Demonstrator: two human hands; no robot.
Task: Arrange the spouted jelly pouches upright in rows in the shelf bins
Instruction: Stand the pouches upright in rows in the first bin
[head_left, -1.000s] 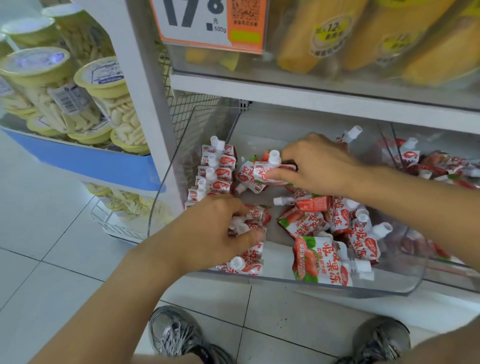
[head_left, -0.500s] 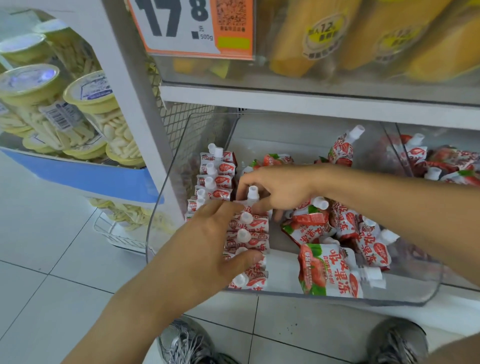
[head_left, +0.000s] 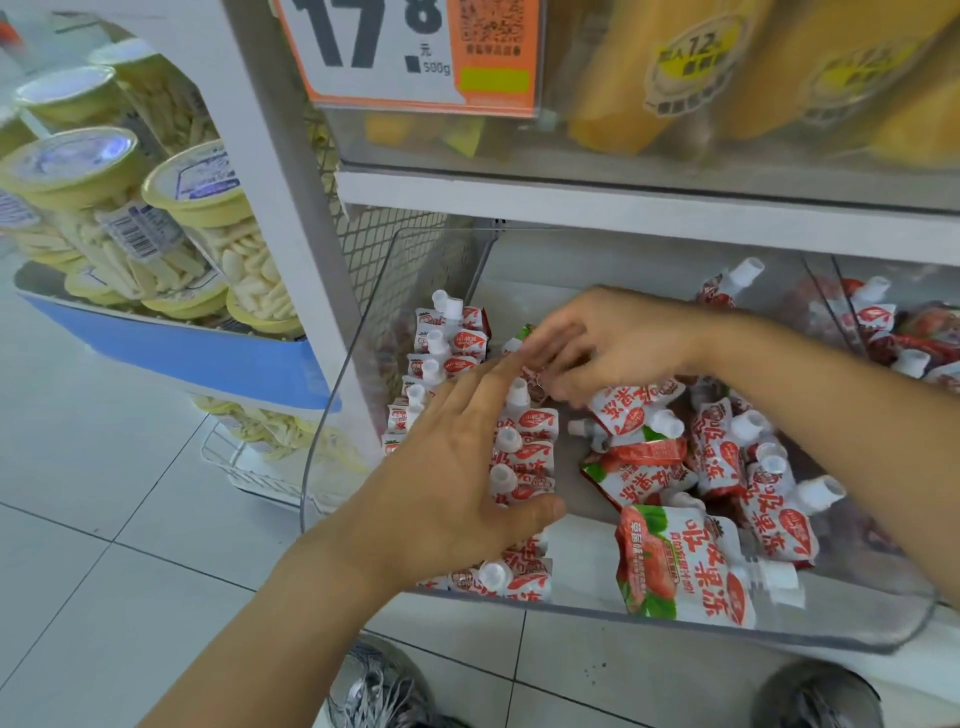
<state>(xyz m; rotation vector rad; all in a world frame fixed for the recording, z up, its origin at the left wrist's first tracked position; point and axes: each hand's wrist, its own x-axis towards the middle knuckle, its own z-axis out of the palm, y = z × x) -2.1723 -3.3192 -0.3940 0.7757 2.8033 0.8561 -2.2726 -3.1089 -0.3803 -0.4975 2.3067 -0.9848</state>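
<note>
A clear plastic shelf bin (head_left: 675, 626) holds red-and-white spouted jelly pouches. One row stands upright along its left wall (head_left: 452, 343). A second upright row (head_left: 530, 452) runs beside it. My left hand (head_left: 452, 467) lies flat with straight fingers against this second row. My right hand (head_left: 618, 343) reaches over the back of the row, fingers curled and pinching a pouch (head_left: 540, 382) that is blurred and mostly hidden. Loose pouches (head_left: 727, 452) lie in a heap on the bin's right side, and a bigger one (head_left: 680, 566) lies flat at the front.
Another bin of pouches (head_left: 883, 322) adjoins on the right. Above, a shelf bin holds yellow packs (head_left: 675, 78) behind a price tag (head_left: 415, 47). Tubs of pale snacks (head_left: 218, 218) stand left of the white upright (head_left: 291, 208). My shoes (head_left: 379, 686) are on the tiled floor below.
My right hand set a pouch at the back of the second row and has shifted a little further back. My left hand's fingers have straightened along the row.
</note>
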